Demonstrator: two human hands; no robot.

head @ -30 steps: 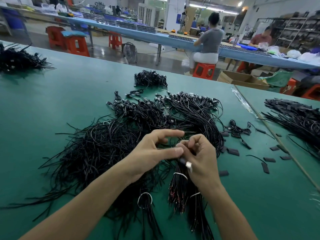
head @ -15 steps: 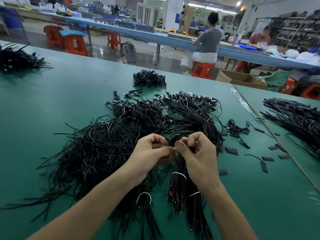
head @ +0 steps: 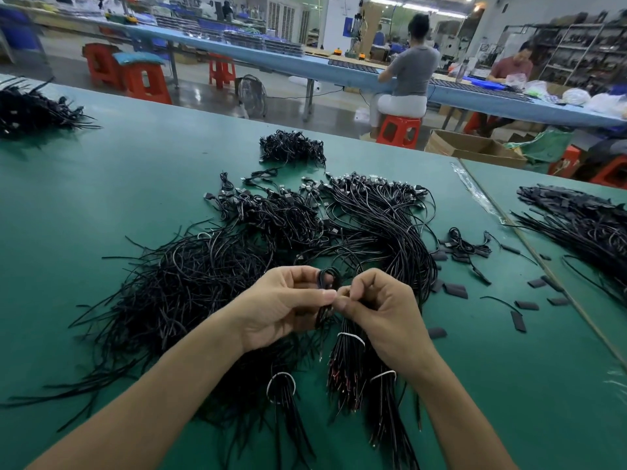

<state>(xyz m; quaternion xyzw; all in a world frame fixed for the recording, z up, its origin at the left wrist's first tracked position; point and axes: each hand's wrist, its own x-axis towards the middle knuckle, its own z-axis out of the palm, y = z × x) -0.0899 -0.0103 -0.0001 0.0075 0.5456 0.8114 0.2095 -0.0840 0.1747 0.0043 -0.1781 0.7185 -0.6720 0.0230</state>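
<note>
Above a green table, my left hand and my right hand meet and together pinch a small coiled black cable. The coil's loop stands up between my fingertips and its tail hangs down below my thumbs. Under my hands lies a big loose heap of black cables. Bundles tied with white bands lie just below my right wrist.
More black cable heaps lie at the table's middle, far middle, far left and right. Short black sleeve pieces are scattered at right. Beyond the table sit people, orange stools and a cardboard box.
My hands have drawn together; the left hand, open a second ago, now pinches the cable. The cable has been wound into a small coil held between both hands.
</note>
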